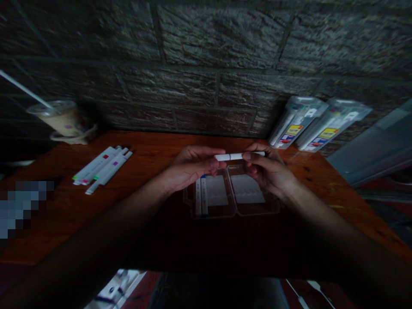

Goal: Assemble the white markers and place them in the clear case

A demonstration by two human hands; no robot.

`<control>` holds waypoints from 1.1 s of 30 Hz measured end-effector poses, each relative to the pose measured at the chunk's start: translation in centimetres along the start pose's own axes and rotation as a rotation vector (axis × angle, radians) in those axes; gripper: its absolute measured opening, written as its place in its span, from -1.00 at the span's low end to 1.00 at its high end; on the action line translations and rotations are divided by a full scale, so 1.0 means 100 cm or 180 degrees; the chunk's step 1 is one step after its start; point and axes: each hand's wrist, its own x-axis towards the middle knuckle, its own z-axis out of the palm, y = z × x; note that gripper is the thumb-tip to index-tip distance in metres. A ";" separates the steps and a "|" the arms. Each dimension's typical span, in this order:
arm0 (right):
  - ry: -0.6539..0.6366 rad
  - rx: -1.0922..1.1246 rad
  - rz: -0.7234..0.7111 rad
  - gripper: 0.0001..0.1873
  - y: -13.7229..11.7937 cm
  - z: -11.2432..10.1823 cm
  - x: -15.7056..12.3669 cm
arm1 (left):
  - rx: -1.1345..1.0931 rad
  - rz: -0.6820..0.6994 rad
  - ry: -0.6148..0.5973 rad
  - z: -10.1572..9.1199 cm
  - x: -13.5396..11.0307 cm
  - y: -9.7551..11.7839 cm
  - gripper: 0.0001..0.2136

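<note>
Both my hands hold one white marker (234, 156) level above the wooden table (154, 150). My left hand (193, 167) pinches its left end and my right hand (265, 169) grips its right end. Below them lies an opened clear plastic marker case (244, 208), with two markers (201, 197) in its left half. Several more white markers (103, 168) with coloured caps lie loose on the table to the left.
Two sealed marker packs (317, 124) lean on the stone-pattern wall at the back right. A plastic cup with a straw (62, 118) stands at the back left. A blurred patch (22, 208) sits on the left edge.
</note>
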 end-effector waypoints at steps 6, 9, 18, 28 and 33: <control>0.0026 -0.0087 -0.0021 -0.75 0.000 0.000 0.001 | 0.0055 -0.0021 0.0091 -0.001 0.000 -0.001 -0.74; 0.0029 -0.0081 -0.0046 -0.74 0.000 0.000 0.001 | -0.0043 -0.0085 0.0123 -0.002 0.001 -0.001 -0.79; 0.0084 -0.0241 -0.0181 -0.77 0.002 0.000 -0.001 | -0.0090 -0.0077 0.0296 -0.002 0.003 -0.001 -0.81; 0.0184 -0.0425 -0.0441 -0.80 0.003 -0.003 0.002 | 0.0174 -0.0062 0.0428 0.002 0.003 0.002 -0.75; 0.0230 -0.0529 -0.0548 -0.79 0.004 -0.004 0.002 | 0.0215 -0.0087 0.0433 -0.001 0.003 0.001 -0.77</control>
